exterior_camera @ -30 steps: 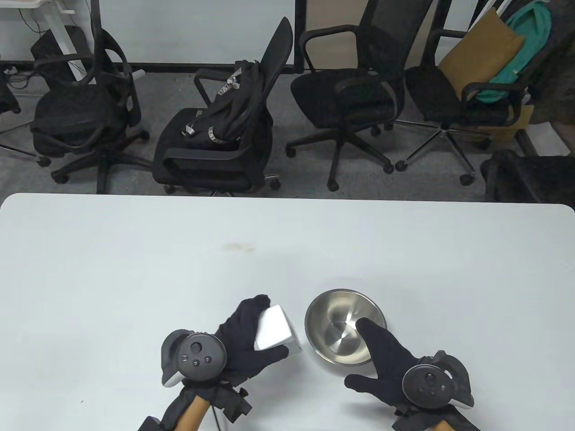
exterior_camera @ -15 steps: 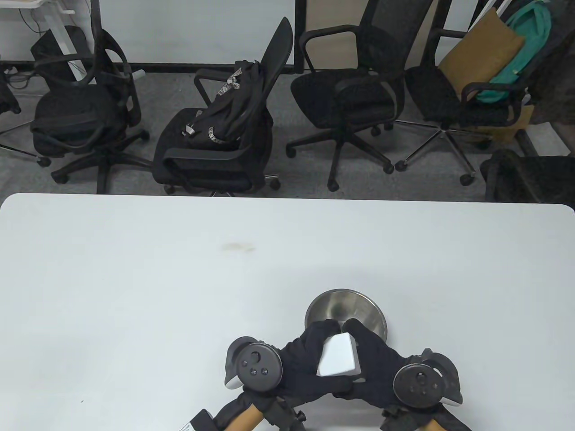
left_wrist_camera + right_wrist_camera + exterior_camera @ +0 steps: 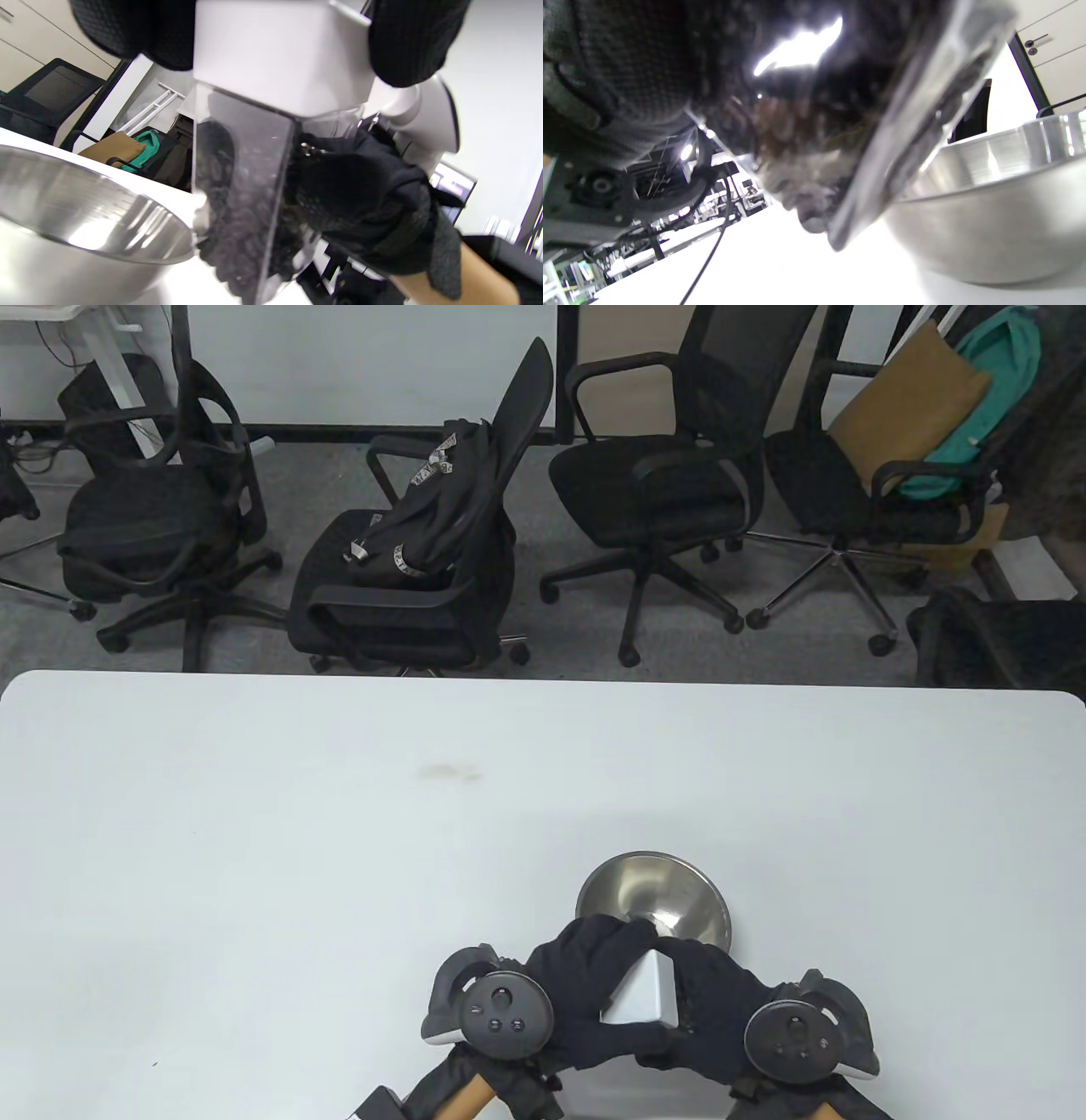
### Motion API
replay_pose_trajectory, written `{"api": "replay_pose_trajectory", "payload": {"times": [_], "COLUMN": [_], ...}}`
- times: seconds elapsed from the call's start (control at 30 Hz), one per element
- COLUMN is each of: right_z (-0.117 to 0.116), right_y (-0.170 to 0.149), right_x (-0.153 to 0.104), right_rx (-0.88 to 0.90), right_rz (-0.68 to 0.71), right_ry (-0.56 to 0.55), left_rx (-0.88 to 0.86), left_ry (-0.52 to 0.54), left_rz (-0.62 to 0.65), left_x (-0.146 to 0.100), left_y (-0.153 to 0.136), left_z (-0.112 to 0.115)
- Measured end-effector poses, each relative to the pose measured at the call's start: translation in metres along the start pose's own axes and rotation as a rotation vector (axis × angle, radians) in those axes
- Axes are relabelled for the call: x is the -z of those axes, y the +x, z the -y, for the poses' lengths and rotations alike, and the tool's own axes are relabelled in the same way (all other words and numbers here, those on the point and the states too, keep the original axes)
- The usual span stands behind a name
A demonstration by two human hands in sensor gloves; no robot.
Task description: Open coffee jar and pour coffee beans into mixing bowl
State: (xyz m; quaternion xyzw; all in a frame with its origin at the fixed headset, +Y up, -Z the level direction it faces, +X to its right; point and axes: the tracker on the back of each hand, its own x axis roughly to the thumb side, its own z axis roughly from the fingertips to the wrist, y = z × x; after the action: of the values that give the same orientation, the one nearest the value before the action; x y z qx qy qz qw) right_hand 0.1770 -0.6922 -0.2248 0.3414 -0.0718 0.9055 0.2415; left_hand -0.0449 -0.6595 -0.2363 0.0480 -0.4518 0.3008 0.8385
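Item: coffee jar [image 3: 645, 994], square-sectioned, clear rigid plastic body under a white lid [image 3: 282, 51]. We found it lifted off the counter [image 3: 339, 831], held between both hands just in front of the mixing bowl [image 3: 679, 891], near the counter's front edge. The left wrist view showed dark coffee beans [image 3: 237, 212] filling much of the lower body.

Grip, left: our left hand [image 3: 585, 993] was clenched on the lid, fingers [image 3: 407, 38] wrapped over its sides. Grip, right: our right hand [image 3: 713, 1001] grasped the clear body, palm around its wall. The lid was not yet off.

Handling, as we judged it:
- Weight: moderate, carried low where the beans sat; one hand could bear it.
- Stiffness: hard walls, unlikely to give under a firm squeeze.
- Surface: smooth plastic, probably slick; the knit gloves should have helped.
- Fragility: low for the jar; the real risk was beans scattering if the lid came free with a jerk.
- Where to take hold: the body at mid-height across two flat faces, the lid by its opposite sides.

Item: mixing bowl, polished steel, upright on the counter, nothing visible inside. We judged it light and liable to slide if the jar knocked its rim [image 3: 127, 195], which stood very close to the jar in both wrist views.
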Motion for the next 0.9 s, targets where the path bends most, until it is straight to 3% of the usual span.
{"api": "replay_pose_trajectory", "payload": {"times": [0.1,0.27,0.33,0.6,0.73,0.9], "right_z": [-0.001,-0.003,-0.003,-0.002,-0.003,-0.006], "right_y": [0.001,0.002,0.007,0.012,0.017,0.021], "right_x": [0.002,0.001,0.002,0.001,0.0,0.001], "right_rx": [-0.042,-0.066,-0.158,-0.239,-0.267,-0.32], "right_rz": [0.005,-0.002,-0.015,-0.022,-0.035,-0.044], "right_ry": [-0.001,-0.019,-0.06,-0.089,-0.122,-0.121], "left_rx": [0.091,0.107,0.091,0.02,-0.051,-0.13], "left_ry": [-0.044,-0.009,0.023,0.029,0.054,0.014], "left_rz": [0.024,0.052,0.02,-0.197,-0.372,-0.509], "left_x": [0.002,0.004,0.004,0.004,0.002,0.001], "left_y": [0.002,-0.003,-0.008,-0.006,-0.004,-0.008], "left_z": [0.002,0.01,0.012,0.01,0.008,0.01]}}
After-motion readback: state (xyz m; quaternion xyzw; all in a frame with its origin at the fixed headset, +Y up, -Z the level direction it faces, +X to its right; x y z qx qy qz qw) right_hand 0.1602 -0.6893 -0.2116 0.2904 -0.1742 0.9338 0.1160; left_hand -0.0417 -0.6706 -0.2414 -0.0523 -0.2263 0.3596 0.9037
